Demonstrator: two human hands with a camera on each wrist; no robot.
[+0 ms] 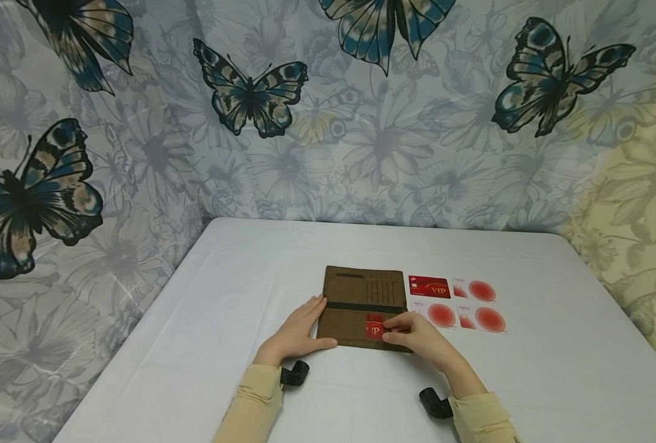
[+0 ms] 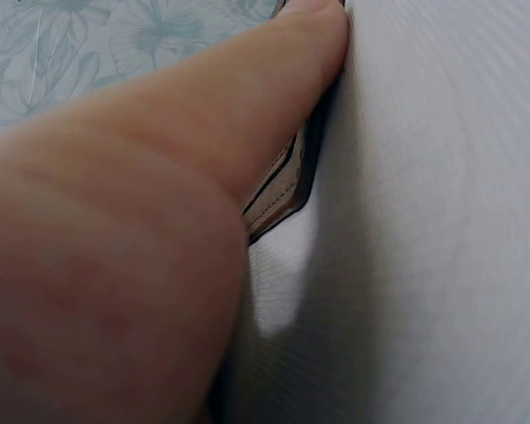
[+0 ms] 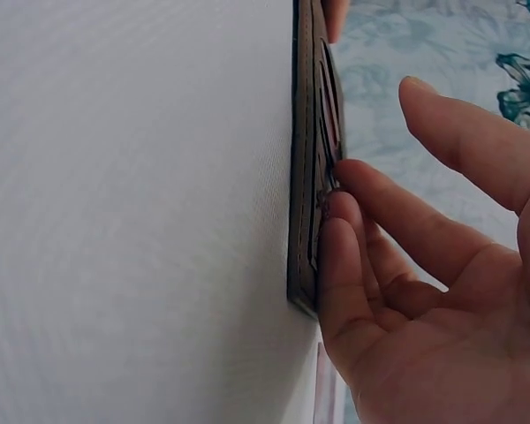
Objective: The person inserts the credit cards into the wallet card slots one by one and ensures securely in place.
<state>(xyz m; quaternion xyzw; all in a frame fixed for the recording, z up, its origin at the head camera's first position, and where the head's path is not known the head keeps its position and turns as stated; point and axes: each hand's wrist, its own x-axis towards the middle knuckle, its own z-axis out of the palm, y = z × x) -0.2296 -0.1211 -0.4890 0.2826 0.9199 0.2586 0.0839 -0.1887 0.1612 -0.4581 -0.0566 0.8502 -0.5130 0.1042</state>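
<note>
An open brown wallet [image 1: 362,286] lies on the table, with card slots on its upper half. A red card [image 1: 375,327] with gold lettering shows at its lower half; its right end is hidden by my right hand [image 1: 419,337]. The fingertips [image 3: 340,231] of that hand press at the wallet's card slots, while the thumb stands apart from them in the right wrist view. My left hand [image 1: 300,329] rests at the wallet's left edge, fingers along the side and thumb [image 2: 274,62] on the near corner.
Right of the wallet lie a red VIP card [image 1: 429,287] and several white cards with red circles, one being the white card [image 1: 490,319] at the lower right. A white cloth covers the table [image 1: 195,295]. Butterfly-patterned fabric [image 1: 389,147] hangs behind it.
</note>
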